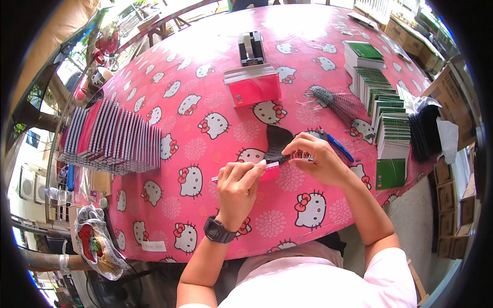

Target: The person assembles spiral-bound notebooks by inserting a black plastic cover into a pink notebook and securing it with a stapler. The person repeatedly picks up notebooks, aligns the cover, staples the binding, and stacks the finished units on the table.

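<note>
Near the table's (pixel 292 237) front edge I have the pink notebook (pixel 270 174), held under the left hand (pixel 239 185); the right hand (pixel 321 158) narrows beside dark, ridged coils (pixel 277 145), its grip unclear. This binding looks unfinished; the coil-edged stack (pixel 110 136) leftward looks done. Green-covered notebooks (pixel 390 173) line the right edge.

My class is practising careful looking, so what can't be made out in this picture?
In the head view:
- Pink booklet: middle hidden by the left hand.
- Right hand: exact fingertip contact too small to tell.
- Far tabletop: pattern washed out by glare.
- White shirt: cut off by the lower edge.
</note>
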### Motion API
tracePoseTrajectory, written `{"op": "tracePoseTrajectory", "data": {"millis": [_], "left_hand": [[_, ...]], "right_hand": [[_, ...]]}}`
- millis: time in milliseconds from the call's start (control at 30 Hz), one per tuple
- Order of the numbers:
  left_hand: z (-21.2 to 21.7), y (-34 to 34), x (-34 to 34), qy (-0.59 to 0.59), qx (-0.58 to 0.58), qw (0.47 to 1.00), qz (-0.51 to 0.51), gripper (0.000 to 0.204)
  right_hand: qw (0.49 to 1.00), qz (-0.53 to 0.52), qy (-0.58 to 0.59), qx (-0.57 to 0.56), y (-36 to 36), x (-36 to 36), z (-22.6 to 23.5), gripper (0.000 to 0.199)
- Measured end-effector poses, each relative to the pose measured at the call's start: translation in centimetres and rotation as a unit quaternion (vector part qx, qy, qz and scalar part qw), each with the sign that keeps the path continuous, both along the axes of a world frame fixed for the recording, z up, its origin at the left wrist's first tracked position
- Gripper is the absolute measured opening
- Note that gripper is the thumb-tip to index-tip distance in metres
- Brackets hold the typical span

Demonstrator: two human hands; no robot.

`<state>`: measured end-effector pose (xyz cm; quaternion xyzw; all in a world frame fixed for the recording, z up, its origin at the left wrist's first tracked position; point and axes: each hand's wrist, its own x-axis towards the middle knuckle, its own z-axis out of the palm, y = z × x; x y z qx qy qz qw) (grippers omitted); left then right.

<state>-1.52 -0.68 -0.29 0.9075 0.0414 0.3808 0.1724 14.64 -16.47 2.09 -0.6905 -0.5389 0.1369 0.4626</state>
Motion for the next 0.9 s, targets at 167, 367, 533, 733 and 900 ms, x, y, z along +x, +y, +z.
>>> {"op": "tracePoseTrajectory", "data": {"millis": [167,367,533,733,900], "left_hand": [[0.0,0.0,0.0,-0.003,-0.006,1.0,-0.004,0.021],[0.1,0.0,0.0,0.0,-0.011,1.0,-0.01,0.019],[0.2,0.0,0.0,0.002,-0.011,1.0,-0.015,0.019],[0.3,0.0,-0.1,0.008,-0.021,1.0,-0.022,0.016],[0.4,-0.1,0.1,0.016,-0.036,0.999,-0.014,0.014]], "right_hand": [[1.0,-0.001,0.005,0.025,0.6,-0.1,-0.5,0.026],[0.999,-0.017,0.01,0.029,1.0,0.1,-0.7,0.026],[0.999,0.014,0.005,0.032,1.2,0.0,-1.0,0.026],[0.996,0.087,0.027,0.02,0.7,0.6,-0.4,0.022],[0.991,0.118,0.048,0.046,0.6,0.5,-0.5,0.018]]}}
